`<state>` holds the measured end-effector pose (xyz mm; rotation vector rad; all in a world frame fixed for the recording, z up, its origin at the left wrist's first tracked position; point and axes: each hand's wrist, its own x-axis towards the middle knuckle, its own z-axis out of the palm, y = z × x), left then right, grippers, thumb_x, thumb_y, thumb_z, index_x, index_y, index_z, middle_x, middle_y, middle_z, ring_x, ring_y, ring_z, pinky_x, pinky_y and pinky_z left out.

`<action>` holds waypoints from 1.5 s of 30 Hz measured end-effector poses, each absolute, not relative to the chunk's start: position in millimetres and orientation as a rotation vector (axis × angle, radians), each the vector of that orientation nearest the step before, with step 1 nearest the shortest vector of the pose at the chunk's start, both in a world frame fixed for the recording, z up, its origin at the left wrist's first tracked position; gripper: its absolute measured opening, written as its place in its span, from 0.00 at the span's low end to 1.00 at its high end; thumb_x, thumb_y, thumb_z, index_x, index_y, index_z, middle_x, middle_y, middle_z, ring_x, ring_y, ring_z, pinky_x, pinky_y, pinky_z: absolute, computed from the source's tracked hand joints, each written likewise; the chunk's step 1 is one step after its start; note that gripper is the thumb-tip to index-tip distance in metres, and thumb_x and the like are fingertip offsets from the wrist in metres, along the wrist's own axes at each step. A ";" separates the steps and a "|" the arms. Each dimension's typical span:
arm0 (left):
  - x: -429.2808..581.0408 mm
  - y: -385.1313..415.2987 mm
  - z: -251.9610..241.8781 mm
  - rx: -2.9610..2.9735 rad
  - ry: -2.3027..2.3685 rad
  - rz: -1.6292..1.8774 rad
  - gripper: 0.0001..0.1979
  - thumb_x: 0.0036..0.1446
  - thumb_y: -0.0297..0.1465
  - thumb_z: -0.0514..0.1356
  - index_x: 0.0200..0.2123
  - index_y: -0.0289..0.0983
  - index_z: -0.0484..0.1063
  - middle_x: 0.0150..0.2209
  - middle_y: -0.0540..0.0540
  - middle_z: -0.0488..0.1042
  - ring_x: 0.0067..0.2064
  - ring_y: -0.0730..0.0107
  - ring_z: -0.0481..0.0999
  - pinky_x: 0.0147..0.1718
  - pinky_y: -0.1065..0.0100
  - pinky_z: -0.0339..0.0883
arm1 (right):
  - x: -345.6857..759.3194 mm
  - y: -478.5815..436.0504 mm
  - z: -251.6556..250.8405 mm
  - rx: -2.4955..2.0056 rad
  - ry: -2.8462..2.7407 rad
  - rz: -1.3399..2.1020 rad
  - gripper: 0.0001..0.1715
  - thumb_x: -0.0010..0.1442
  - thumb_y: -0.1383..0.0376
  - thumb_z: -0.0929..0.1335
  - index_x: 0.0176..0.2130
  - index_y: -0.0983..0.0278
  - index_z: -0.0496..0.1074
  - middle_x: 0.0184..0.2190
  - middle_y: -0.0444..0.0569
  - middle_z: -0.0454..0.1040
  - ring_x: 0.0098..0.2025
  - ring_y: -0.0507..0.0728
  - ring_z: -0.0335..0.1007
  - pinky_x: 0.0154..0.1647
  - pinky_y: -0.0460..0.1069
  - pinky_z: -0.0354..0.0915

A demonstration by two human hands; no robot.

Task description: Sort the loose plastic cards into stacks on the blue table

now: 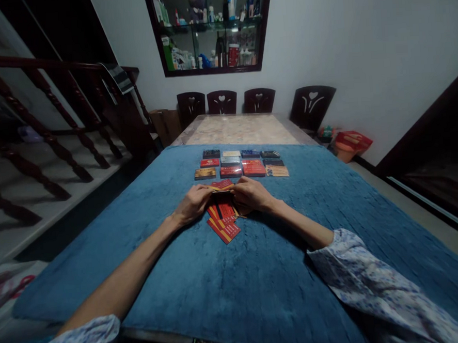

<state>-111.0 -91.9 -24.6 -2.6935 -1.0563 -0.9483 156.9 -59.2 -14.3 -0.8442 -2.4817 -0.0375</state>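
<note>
My left hand (196, 201) and my right hand (252, 192) meet over the middle of the blue cloth, fingers closed on opposite ends of a card (222, 192). That card is seen nearly edge-on, as a thin dark strip with a light top edge; whether it is one card or several I cannot tell. Under and just in front of my hands, loose red and yellow cards (225, 229) lie fanned and overlapping. Part of this pile is hidden by my fingers. Beyond my hands, small stacks of cards (231, 170) stand in rows, in red, blue, black and gold.
The blue cloth (173, 278) covers the near part of a long table (234, 127) with a pale stone-like top. Dark wooden chairs (222, 102) stand at the far end. A wooden railing (52, 135) runs along the left, and a red bag (353, 140) sits on the floor at right.
</note>
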 end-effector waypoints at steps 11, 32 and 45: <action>-108.8 -79.8 -33.2 -2.647 -1.060 -1.049 0.16 0.67 0.25 0.53 0.54 0.34 0.73 0.44 0.39 0.79 0.46 0.61 0.76 0.48 0.59 0.73 | 153.7 -55.3 -15.7 -0.892 -2.433 -0.071 0.12 0.70 0.66 0.65 0.43 0.64 0.79 0.32 0.51 0.75 0.36 0.55 0.65 0.38 0.47 0.61; -105.9 -78.8 -37.5 -2.638 -1.288 -1.094 0.21 0.62 0.22 0.55 0.58 0.37 0.69 0.45 0.42 0.77 0.45 0.61 0.76 0.49 0.58 0.72 | 146.1 -58.8 -19.6 -1.139 -2.423 -0.047 0.28 0.63 0.72 0.67 0.61 0.63 0.68 0.43 0.54 0.78 0.44 0.59 0.72 0.43 0.49 0.65; -105.7 -76.8 -39.1 -2.685 -1.294 -1.041 0.28 0.60 0.22 0.56 0.64 0.35 0.63 0.49 0.39 0.77 0.49 0.57 0.76 0.52 0.54 0.72 | 145.4 -51.1 -28.3 -1.091 -2.490 -0.083 0.33 0.63 0.70 0.66 0.66 0.68 0.63 0.53 0.60 0.79 0.50 0.64 0.70 0.45 0.54 0.62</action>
